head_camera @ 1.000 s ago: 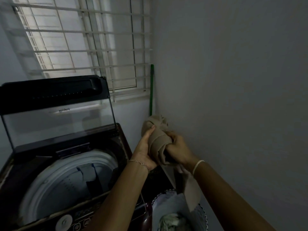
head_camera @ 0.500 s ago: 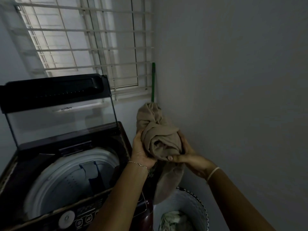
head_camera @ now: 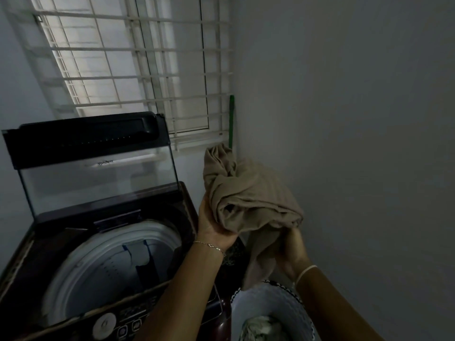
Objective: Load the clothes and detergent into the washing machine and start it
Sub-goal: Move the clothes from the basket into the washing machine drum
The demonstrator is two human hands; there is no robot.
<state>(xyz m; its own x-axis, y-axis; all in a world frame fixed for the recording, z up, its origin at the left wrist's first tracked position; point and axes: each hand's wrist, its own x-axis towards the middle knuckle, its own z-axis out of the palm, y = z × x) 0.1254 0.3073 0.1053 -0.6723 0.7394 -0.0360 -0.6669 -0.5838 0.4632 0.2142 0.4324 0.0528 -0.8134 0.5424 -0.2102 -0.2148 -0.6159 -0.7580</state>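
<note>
A bunched beige cloth is held up between both hands, to the right of the washing machine. My left hand cups its left side from below. My right hand grips the hanging lower part, partly hidden by the fabric. The machine's glass lid stands upright and the white drum is open, with dark and pale laundry inside. The control panel with a round knob runs along the front edge.
A white laundry basket with more clothes stands below the cloth, against the grey wall at right. A green stick leans in the corner. A barred window is behind the machine.
The cloth has been lifted higher and spread wider. My right hand slid from beside the bundle down to its hanging tail, while my left hand stays under its left side.
</note>
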